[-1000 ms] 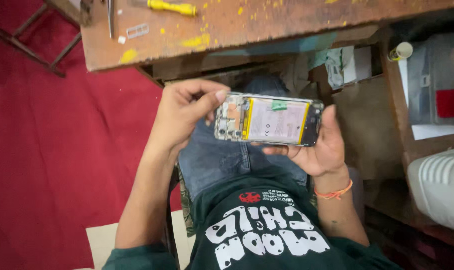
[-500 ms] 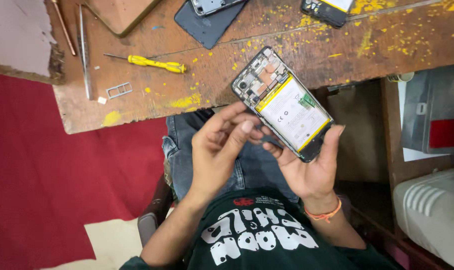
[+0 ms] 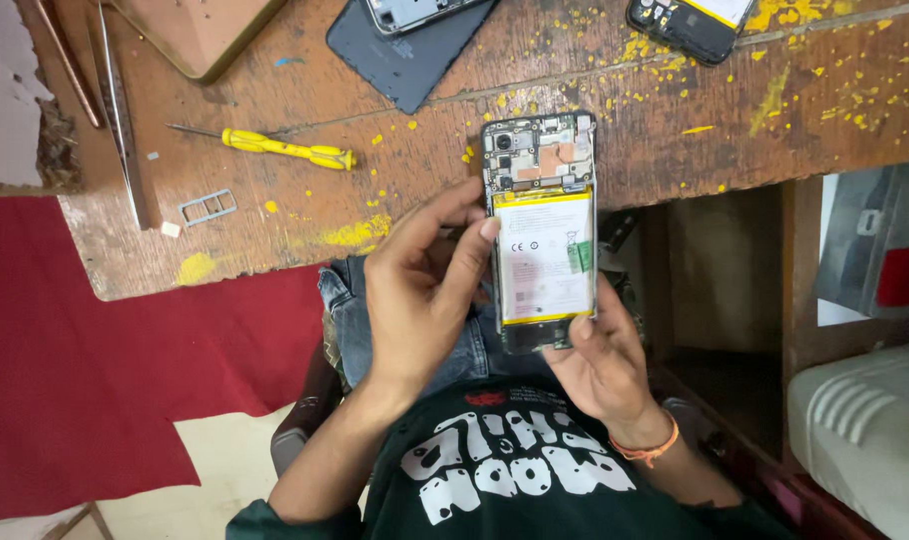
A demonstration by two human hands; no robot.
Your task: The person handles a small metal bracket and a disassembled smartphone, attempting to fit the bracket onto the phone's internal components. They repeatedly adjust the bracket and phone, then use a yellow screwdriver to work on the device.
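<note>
- Opened black smartphone with its back cover off (image 3: 541,230), circuit board at the top and a white battery with yellow edge strips below, is held upright over the near edge of the worn, yellow-flecked wooden workbench (image 3: 675,120), above the person's lap.
- Right hand (image 3: 603,365) cradles the phone's lower end from beneath; thumb pressed on the bottom edge, fingers curled behind it.
- Left hand (image 3: 425,290) sits against the phone's left side; fingers loosely bent, index fingertip touching the battery's left edge, nothing gripped.
- On the bench, well left of the phone: a yellow-handled screwdriver (image 3: 285,150), a small metal card tray (image 3: 208,207), long metal tweezers (image 3: 120,110).
- Further back: a dark grey phone back cover (image 3: 405,65); another opened phone (image 3: 690,20) at the top right.
</note>
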